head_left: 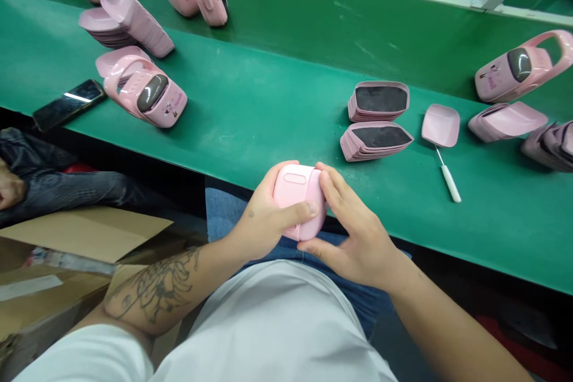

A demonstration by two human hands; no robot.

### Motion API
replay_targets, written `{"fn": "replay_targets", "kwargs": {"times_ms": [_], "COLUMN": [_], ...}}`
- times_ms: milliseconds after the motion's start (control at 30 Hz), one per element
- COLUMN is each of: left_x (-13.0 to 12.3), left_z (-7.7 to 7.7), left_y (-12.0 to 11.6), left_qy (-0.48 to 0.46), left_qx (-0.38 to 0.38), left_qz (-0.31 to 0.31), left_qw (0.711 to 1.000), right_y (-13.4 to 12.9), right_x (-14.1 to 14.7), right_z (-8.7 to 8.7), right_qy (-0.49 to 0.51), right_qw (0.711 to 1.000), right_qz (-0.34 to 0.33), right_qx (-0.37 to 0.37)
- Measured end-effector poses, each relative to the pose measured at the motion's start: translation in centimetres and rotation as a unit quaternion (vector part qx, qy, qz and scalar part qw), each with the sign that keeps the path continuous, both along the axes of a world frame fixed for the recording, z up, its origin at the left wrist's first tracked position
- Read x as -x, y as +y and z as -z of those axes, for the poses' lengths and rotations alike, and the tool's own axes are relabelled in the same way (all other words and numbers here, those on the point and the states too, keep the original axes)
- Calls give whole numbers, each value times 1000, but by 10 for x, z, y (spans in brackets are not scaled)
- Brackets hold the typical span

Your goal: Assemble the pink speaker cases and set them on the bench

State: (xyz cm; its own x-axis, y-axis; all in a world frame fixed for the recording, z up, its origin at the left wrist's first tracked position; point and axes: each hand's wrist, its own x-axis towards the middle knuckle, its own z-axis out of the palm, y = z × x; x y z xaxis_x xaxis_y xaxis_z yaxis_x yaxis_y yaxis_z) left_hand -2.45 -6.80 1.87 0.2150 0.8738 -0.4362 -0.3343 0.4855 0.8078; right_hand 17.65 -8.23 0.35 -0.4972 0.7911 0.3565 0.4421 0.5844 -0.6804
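Observation:
A rounded pink plastic piece (293,194) is held between both hands just off the front edge of the green table (250,113). My left hand (273,209) wraps round its left side, with the thumb across its face. My right hand (351,227) grips the right side, fingertips at the top edge and thumb at the bottom. Past the hands, two stacks of pink shells, one behind the other (378,101) (376,142), show dark faces. To their right lies a small pink tray (441,125) beside a white-handled tool (450,184).
Pink handled units stand at the left (165,104) and right (505,74), near more pink shells (134,18). A black phone (69,104) lies on the table's left edge. An open cardboard box (89,233) and another person's leg (67,191) are at the lower left.

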Motion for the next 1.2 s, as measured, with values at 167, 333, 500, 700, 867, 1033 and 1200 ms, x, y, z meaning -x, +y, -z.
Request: {"fn": "replay_targets", "kwargs": {"times_ms": [167,333,500,700,867,1033,1200], "left_x": [2,3,3,4,6,7,5], "left_z": [-5,-14,-14,-11,-10,-10,-10], "left_y": [-3,-1,-1,-6,-7,-5,1], "left_qy": [69,129,150,163,154,149,122], "left_qx": [-31,-27,-42,-82,-91,-97,-67], "left_qz": [26,61,62,70,73,71,49], "left_qw": [997,989,986,981,981,982,989], "right_y": [-3,-14,-16,-13,-12,-14,-12], "right_x": [-1,2,3,3,5,6,8], "right_z": [2,6,14,14,9,12,10], "right_qy": [5,20,12,18,14,31,26], "right_qw": [1000,999,999,997,996,996,999], "right_qz": [-7,21,1,-9,-19,-8,11], "right_qx": [-10,-30,-52,-73,-82,-84,-47]}}
